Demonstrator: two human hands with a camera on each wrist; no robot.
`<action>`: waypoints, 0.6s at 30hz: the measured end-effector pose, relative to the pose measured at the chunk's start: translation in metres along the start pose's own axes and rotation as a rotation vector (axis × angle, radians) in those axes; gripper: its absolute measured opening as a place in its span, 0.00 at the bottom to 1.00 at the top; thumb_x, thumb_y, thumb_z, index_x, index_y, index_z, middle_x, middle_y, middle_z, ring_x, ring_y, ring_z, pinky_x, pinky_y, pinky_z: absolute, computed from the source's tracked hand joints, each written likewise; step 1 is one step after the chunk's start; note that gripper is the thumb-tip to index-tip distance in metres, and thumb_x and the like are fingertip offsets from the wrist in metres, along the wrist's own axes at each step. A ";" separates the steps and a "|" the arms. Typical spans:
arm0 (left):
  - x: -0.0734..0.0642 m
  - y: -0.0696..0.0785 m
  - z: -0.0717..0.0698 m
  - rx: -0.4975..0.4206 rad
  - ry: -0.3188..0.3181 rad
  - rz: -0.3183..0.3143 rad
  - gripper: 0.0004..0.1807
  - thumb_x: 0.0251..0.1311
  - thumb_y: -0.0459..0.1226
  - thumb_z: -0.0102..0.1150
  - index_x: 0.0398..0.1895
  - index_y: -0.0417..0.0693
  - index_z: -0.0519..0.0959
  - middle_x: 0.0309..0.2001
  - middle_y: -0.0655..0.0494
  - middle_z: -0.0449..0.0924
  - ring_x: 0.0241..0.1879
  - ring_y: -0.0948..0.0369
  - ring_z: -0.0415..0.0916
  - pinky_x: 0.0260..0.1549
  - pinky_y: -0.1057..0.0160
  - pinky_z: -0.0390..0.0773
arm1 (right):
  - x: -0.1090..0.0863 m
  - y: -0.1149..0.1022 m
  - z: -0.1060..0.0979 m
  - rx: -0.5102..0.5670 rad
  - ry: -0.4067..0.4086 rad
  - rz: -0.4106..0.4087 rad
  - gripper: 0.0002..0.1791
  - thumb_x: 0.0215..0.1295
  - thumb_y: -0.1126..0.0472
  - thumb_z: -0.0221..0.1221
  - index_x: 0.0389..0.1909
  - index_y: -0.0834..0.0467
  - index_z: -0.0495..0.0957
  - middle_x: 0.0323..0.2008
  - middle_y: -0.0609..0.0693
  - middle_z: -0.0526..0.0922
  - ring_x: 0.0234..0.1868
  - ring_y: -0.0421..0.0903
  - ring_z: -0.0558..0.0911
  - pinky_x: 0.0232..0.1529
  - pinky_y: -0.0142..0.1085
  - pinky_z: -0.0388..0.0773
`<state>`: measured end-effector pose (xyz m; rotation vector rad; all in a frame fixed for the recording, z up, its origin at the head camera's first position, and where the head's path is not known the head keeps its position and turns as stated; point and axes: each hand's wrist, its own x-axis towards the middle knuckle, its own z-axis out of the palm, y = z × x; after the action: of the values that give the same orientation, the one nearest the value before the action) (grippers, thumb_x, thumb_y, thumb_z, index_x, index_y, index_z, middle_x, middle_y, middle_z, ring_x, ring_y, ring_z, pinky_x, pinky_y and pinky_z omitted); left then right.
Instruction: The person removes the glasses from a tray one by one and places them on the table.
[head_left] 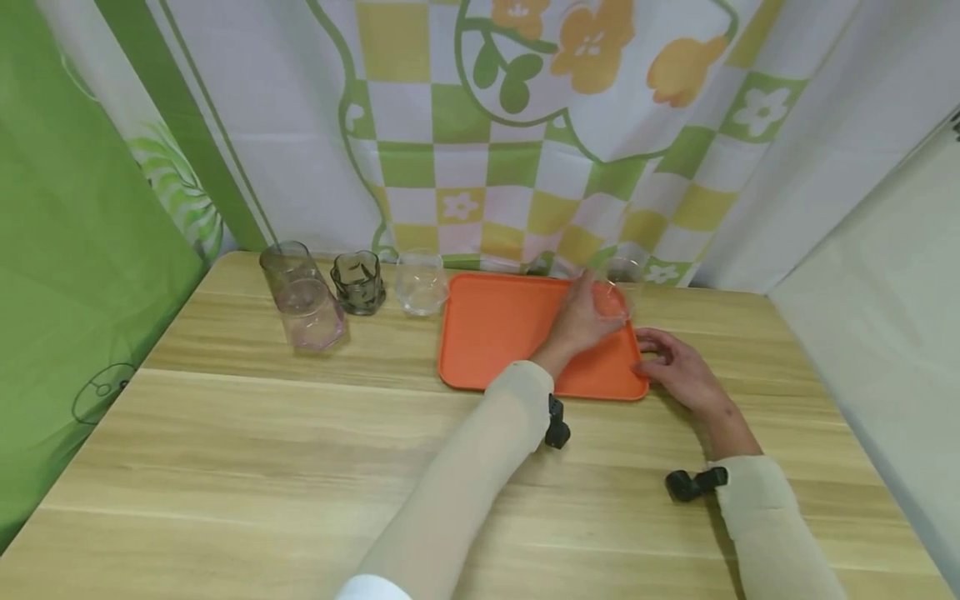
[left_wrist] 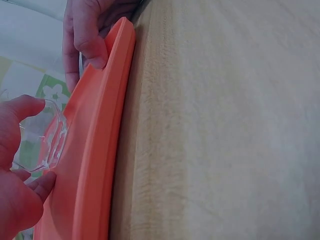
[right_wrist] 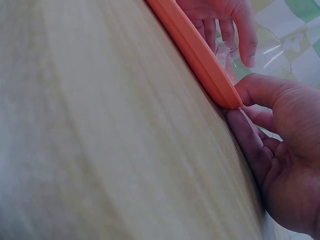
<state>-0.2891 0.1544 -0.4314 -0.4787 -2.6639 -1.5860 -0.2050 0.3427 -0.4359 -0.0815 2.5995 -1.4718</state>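
My left hand (head_left: 583, 321) is around a clear glass (head_left: 621, 292) at the right end of an orange tray (head_left: 502, 325). In the left wrist view, the thumb and fingers hold the glass (left_wrist: 57, 135) at its sides, and its base is by the tray surface. My right hand (head_left: 678, 367) grips the tray's right edge. In the right wrist view, the thumb lies against the rim and a finger reaches beneath the tray corner (right_wrist: 227, 97).
Left of the tray stand a clear tumbler (head_left: 422, 287), a dark faceted glass (head_left: 360, 283), a pink-tinted glass (head_left: 318, 321) and a tall grey glass (head_left: 285, 258). A patterned curtain (head_left: 510, 167) hangs behind the wooden table (head_left: 262, 450).
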 end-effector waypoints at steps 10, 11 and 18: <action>0.001 -0.002 0.002 0.069 -0.003 -0.007 0.50 0.59 0.43 0.75 0.80 0.46 0.56 0.76 0.48 0.60 0.72 0.49 0.63 0.65 0.58 0.69 | 0.002 0.000 0.000 -0.008 -0.001 0.005 0.36 0.69 0.65 0.64 0.75 0.66 0.62 0.63 0.69 0.72 0.42 0.35 0.82 0.43 0.28 0.80; 0.001 -0.003 0.002 0.072 0.002 0.006 0.48 0.59 0.43 0.75 0.79 0.46 0.58 0.75 0.47 0.61 0.71 0.48 0.64 0.64 0.57 0.70 | 0.002 0.000 0.000 -0.009 -0.001 0.004 0.36 0.69 0.65 0.64 0.75 0.66 0.62 0.63 0.69 0.72 0.42 0.35 0.82 0.43 0.28 0.80; 0.002 -0.007 0.003 0.054 0.016 0.051 0.44 0.55 0.42 0.78 0.73 0.47 0.66 0.76 0.43 0.56 0.72 0.46 0.61 0.64 0.56 0.70 | 0.002 0.002 0.001 0.009 0.005 0.007 0.36 0.69 0.67 0.64 0.75 0.67 0.62 0.62 0.70 0.72 0.42 0.35 0.81 0.42 0.28 0.80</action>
<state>-0.2920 0.1540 -0.4386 -0.5262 -2.6526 -1.4945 -0.2070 0.3429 -0.4387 -0.0678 2.5945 -1.4831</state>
